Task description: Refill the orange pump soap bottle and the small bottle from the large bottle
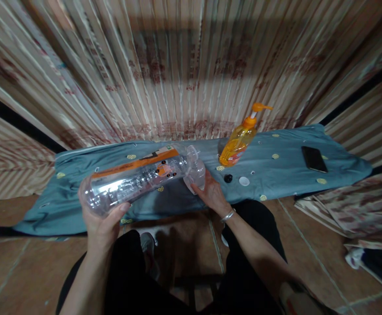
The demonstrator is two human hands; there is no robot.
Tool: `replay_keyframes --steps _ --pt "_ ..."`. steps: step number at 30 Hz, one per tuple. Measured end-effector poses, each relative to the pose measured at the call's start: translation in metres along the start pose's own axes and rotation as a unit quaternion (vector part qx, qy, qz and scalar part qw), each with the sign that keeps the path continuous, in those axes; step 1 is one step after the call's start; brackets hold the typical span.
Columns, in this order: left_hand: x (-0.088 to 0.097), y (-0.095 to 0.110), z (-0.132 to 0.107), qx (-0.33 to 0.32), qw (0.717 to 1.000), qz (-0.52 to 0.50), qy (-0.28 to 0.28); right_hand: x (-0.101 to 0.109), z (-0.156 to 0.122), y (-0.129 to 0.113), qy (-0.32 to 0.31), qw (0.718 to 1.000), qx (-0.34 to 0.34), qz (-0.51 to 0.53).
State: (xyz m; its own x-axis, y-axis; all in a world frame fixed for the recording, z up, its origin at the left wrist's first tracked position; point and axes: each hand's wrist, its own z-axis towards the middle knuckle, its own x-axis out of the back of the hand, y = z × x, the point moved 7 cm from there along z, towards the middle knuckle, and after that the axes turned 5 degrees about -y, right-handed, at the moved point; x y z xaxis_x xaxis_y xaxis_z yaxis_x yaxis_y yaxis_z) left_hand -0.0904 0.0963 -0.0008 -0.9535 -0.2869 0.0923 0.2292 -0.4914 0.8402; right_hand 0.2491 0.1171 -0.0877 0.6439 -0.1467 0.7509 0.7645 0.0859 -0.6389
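My left hand is closed around the base of a large clear plastic bottle with an orange label strip and a printed orange design. The bottle lies tilted nearly level, its narrow end pointing right. At that end my right hand grips a small clear plastic container, whose exact kind I cannot make out. The two clear pieces overlap in view; whether they touch is unclear. Just right of my right hand lie a small black cap and a white round disc.
A pump bottle of yellow-orange liquid stands on the blue-green cloth, behind the cap. Farther right lies a dark, flat phone-like rectangle. A patterned curtain hangs behind the cloth-covered surface. My knees are below its front edge.
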Motion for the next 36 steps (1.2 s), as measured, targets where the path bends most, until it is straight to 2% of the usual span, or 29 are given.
replay_keyframes --steps 4,8,16,28,36 --pt "-0.003 -0.004 -0.002 0.064 0.994 -0.083 0.010 0.000 0.001 0.000 -0.007 1.000 -0.011 -0.001" --pt "-0.006 0.001 -0.001 0.064 0.991 -0.121 0.011 -0.002 0.001 0.003 -0.002 1.000 -0.014 -0.006" --pt "-0.004 0.003 0.000 0.095 0.978 -0.176 0.055 -0.003 0.002 0.004 0.019 1.000 -0.007 -0.018" --pt "-0.004 0.011 0.003 0.098 0.983 -0.154 0.037 0.000 0.002 0.001 0.028 0.999 0.013 -0.014" --pt "0.001 0.006 0.000 0.089 0.988 -0.124 0.028 0.006 0.005 -0.005 -0.004 0.999 0.013 -0.035"
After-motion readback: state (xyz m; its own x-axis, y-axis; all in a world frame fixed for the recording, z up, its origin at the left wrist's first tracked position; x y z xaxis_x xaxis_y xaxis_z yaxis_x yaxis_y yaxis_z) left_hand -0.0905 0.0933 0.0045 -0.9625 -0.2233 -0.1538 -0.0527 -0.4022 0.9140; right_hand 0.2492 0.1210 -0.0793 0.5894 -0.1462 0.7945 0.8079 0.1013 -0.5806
